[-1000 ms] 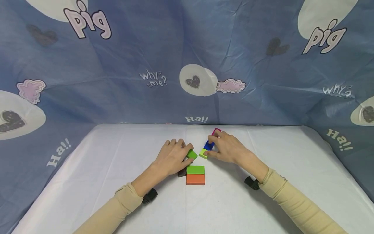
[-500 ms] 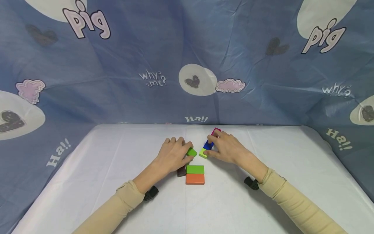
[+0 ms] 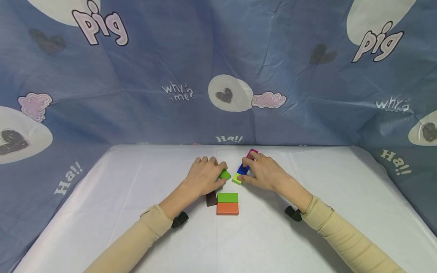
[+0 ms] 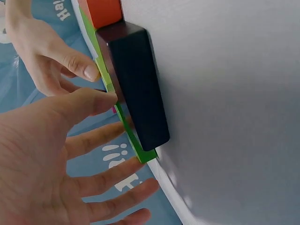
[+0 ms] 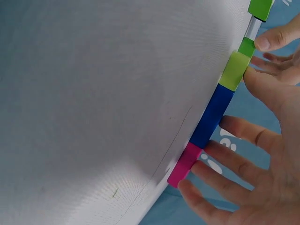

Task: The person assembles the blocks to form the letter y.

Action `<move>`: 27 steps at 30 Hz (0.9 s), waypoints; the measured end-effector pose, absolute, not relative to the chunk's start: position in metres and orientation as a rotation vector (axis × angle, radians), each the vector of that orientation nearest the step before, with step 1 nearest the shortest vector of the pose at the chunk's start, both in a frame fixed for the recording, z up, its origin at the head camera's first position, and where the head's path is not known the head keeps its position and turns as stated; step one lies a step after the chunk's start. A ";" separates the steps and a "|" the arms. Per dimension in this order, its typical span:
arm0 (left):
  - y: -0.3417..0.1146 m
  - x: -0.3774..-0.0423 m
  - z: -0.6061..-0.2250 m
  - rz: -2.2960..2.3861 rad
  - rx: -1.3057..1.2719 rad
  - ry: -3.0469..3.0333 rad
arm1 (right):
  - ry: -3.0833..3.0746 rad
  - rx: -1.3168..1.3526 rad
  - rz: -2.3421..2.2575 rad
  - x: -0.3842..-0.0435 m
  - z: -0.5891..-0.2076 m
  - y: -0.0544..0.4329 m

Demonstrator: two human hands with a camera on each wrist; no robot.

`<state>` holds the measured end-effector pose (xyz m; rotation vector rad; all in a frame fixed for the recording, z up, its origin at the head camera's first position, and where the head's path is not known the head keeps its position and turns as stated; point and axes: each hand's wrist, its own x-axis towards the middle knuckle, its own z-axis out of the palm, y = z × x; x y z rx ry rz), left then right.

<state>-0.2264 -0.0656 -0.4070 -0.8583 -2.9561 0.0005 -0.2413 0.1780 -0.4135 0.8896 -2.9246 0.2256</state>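
Note:
My left hand (image 3: 205, 176) holds a green block (image 3: 225, 174) between thumb and fingers. In the left wrist view, a dark brown block (image 4: 138, 86) partly hides that green one. Across from it my right hand (image 3: 268, 172) holds a slanted row of blocks. The row runs from a lime block (image 3: 237, 178) through a blue block (image 3: 243, 169) to a magenta block (image 3: 252, 151) at the far end. In the right wrist view, the thumb is at the lime block (image 5: 235, 70) and fingertips reach the blue block (image 5: 212, 115) and magenta block (image 5: 184, 165).
Nearer the body, a second green block (image 3: 227, 197) lies against an orange block (image 3: 227, 209), with the dark brown block (image 3: 211, 198) on their left. A white cloth (image 3: 307, 242) covers the table. Behind it hangs a printed blue curtain (image 3: 143, 113).
My left hand and its green block have shifted slightly away from the body, uncovering more of the dark brown block. The right hand and its row stay about where they were.

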 end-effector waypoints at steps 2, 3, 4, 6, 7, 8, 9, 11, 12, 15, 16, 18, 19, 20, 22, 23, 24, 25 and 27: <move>-0.065 -0.228 -0.408 0.002 -0.854 -2.949 | -2.926 0.888 0.228 -0.241 -0.413 0.178; -0.064 -0.229 -0.408 0.003 -0.851 -2.945 | -2.925 0.888 0.228 -0.241 -0.413 0.178; -0.064 -0.230 -0.408 0.006 -0.847 -2.939 | -2.925 0.886 0.229 -0.241 -0.413 0.178; -0.063 -0.231 -0.408 0.008 -0.842 -2.925 | -2.925 0.884 0.229 -0.241 -0.413 0.178; -0.063 -0.232 -0.408 0.011 -0.841 -2.919 | -2.925 0.883 0.230 -0.241 -0.413 0.178; -0.063 -0.232 -0.408 0.012 -0.841 -2.916 | -2.926 0.883 0.229 -0.241 -0.414 0.178; -0.063 -0.233 -0.408 0.012 -0.842 -2.915 | -2.927 0.881 0.228 -0.241 -0.414 0.178; -0.062 -0.234 -0.407 0.014 -0.847 -2.913 | -2.929 0.879 0.226 -0.241 -0.414 0.178; -0.061 -0.235 -0.407 0.014 -0.850 -2.913 | -2.930 0.880 0.226 -0.240 -0.414 0.178; -0.059 -0.238 -0.406 0.005 -0.860 -2.912 | -2.930 0.884 0.226 -0.240 -0.414 0.178; -0.058 -0.239 -0.406 0.002 -0.862 -2.912 | -2.929 0.886 0.226 -0.240 -0.414 0.178; -0.056 -0.240 -0.405 -0.004 -0.868 -2.920 | -2.925 0.888 0.227 -0.240 -0.414 0.178; -0.055 -0.241 -0.405 -0.009 -0.872 -2.928 | -2.923 0.889 0.227 -0.240 -0.415 0.178; -0.054 -0.242 -0.405 -0.012 -0.877 -2.936 | -2.922 0.889 0.226 -0.240 -0.415 0.178; -0.053 -0.242 -0.404 -0.019 -0.884 -2.954 | -2.918 0.886 0.226 -0.241 -0.415 0.178; -0.052 -0.243 -0.404 -0.021 -0.887 -2.963 | -2.917 0.886 0.226 -0.241 -0.415 0.178; -0.051 -0.243 -0.404 -0.025 -0.892 -2.968 | -2.916 0.885 0.226 -0.241 -0.415 0.179; -0.051 -0.243 -0.404 -0.026 -0.895 -2.972 | -2.915 0.885 0.227 -0.240 -0.415 0.178; -0.050 -0.243 -0.404 -0.025 -0.903 -2.967 | -2.914 0.882 0.229 -0.240 -0.415 0.178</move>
